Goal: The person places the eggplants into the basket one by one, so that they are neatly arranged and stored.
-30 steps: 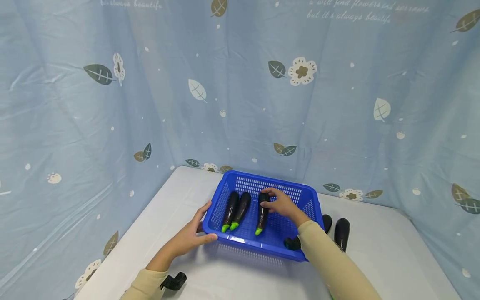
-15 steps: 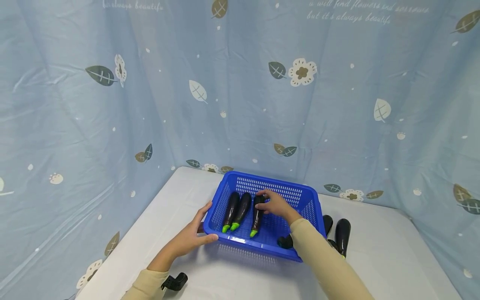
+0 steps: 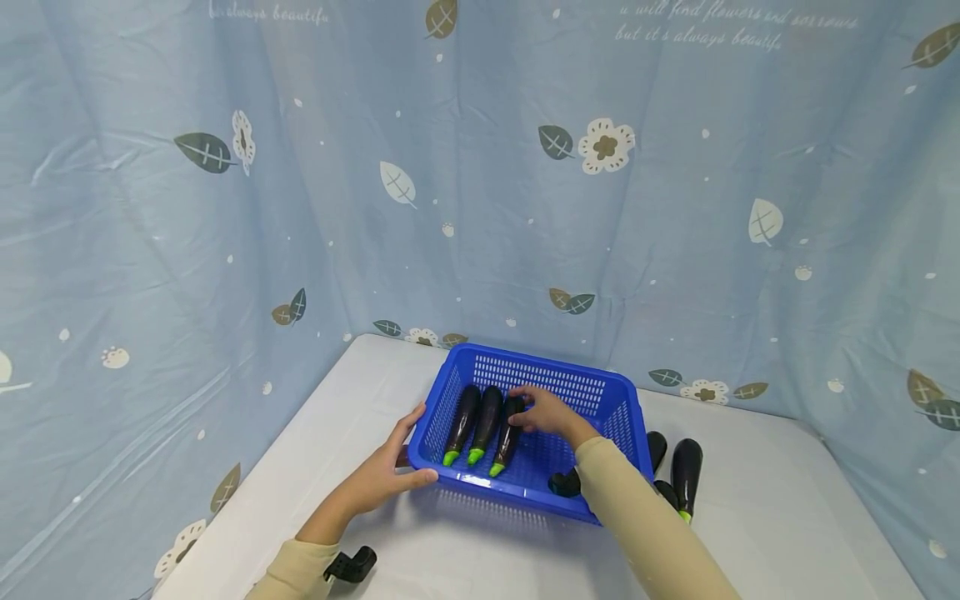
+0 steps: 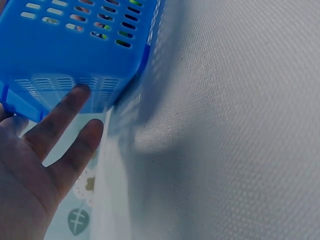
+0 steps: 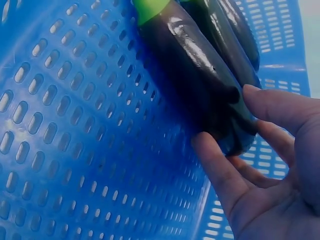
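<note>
In the head view a blue perforated basket stands on the white table. Three dark eggplants with green stem ends lie inside: a left one, a middle one and a right one. My right hand reaches in and holds the right eggplant by its rounded far end. The right wrist view shows the thumb on one side of this eggplant and fingers on the other. At the basket's front left corner, my left hand rests with extended fingers and thumb along the walls.
Outside the basket, on its right, lie more eggplants, partly hidden by the right sleeve. A patterned blue curtain hangs behind and around the white table. A black device is at the left wrist.
My right hand has moved left with the right eggplant, setting it close beside the other two. The middle eggplant has shifted slightly and lies straighter. My left hand stays at the corner.
</note>
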The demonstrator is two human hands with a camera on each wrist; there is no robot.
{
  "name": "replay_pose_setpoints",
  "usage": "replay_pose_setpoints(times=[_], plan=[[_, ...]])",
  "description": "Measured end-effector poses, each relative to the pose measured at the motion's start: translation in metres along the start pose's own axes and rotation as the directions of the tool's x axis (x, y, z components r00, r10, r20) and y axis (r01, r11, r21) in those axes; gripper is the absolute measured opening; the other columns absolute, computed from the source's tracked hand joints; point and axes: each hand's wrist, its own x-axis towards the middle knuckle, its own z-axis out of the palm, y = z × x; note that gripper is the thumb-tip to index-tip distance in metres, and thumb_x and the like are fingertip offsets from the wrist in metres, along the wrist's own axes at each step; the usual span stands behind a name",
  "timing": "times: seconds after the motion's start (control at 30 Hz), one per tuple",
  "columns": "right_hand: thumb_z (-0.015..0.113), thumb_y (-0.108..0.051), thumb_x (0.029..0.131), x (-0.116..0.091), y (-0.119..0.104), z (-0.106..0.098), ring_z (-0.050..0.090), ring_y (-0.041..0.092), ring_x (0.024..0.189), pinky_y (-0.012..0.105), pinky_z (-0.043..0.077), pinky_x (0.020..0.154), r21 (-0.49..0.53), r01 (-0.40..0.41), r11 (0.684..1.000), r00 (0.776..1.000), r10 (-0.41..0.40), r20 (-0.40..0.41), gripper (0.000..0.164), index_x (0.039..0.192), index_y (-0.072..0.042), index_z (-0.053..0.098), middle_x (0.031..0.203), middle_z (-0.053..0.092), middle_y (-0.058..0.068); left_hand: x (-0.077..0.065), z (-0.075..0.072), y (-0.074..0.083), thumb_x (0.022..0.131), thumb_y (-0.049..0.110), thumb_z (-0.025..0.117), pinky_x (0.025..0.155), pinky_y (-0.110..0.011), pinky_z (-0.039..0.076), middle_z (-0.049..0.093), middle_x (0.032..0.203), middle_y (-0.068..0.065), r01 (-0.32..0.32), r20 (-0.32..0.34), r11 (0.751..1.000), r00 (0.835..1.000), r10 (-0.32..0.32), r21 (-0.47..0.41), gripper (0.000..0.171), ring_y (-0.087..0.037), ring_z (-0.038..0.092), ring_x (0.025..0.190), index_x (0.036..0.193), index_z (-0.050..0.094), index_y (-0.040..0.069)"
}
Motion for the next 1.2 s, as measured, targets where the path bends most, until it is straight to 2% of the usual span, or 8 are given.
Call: replay_pose_setpoints(times=[0.4,0.63,0.83,1.03,1.2], plan=[[0.072,0.002,0.09,-0.003,0.001,-0.002,0.07,0.027,0.091,0.043,0.059,0.082,0.051,-0.006,0.999,1.0,0.005,0.02,0.053,0.141,-0.002,0.057,0.14,0.05,0.031,0.001,0.0,-0.004,0.091,0.029,0.078,0.105,-0.05,0.045,0.01,0.17,-0.013,-0.006,0.004,1.0,1.0,0.006,-0.001,0.102,-0.036,0.051,0.133,0.165,0.007,0.025],[0.069,0.002,0.091,-0.007,0.002,-0.01,0.069,0.029,0.093,0.045,0.059,0.084,0.025,0.01,1.0,1.0,-0.01,0.014,0.051,0.14,-0.004,0.059,0.143,0.048,0.031,0.002,0.0,-0.005,0.091,0.028,0.078,0.105,-0.049,0.046,0.012,0.17,-0.013,-0.005,0.004,1.0,1.0,0.005,-0.005,0.102,-0.035,0.052,0.131,0.165,0.008,0.027],[0.069,0.001,0.092,-0.01,0.004,-0.019,0.069,0.032,0.097,0.043,0.059,0.082,-0.007,0.01,1.0,1.0,-0.01,-0.029,0.047,0.138,-0.004,0.061,0.142,0.051,0.028,0.001,0.0,-0.004,0.091,0.028,0.078,0.105,-0.051,0.045,0.012,0.169,-0.015,-0.001,0.002,1.0,1.0,0.001,-0.009,0.102,-0.037,0.052,0.131,0.165,0.008,0.026],[0.069,-0.001,0.093,-0.01,0.008,-0.02,0.067,0.029,0.102,0.039,0.059,0.081,-0.017,-0.001,1.0,0.999,0.0,-0.05,0.044,0.136,-0.007,0.063,0.139,0.055,0.024,0.001,0.0,-0.005,0.091,0.029,0.078,0.105,-0.051,0.045,0.012,0.169,-0.015,-0.008,0.0,1.0,1.0,0.008,0.0,0.102,-0.037,0.053,0.131,0.165,0.008,0.025],[0.069,-0.002,0.093,-0.011,0.011,-0.024,0.068,0.028,0.097,0.04,0.06,0.079,-0.005,0.011,1.0,0.998,-0.011,-0.061,0.039,0.132,-0.006,0.066,0.134,0.059,0.024,0.001,0.001,-0.004,0.091,0.029,0.078,0.104,-0.05,0.046,0.013,0.169,-0.015,-0.012,-0.001,1.0,1.0,0.012,0.003,0.102,-0.036,0.053,0.131,0.165,0.008,0.025]])
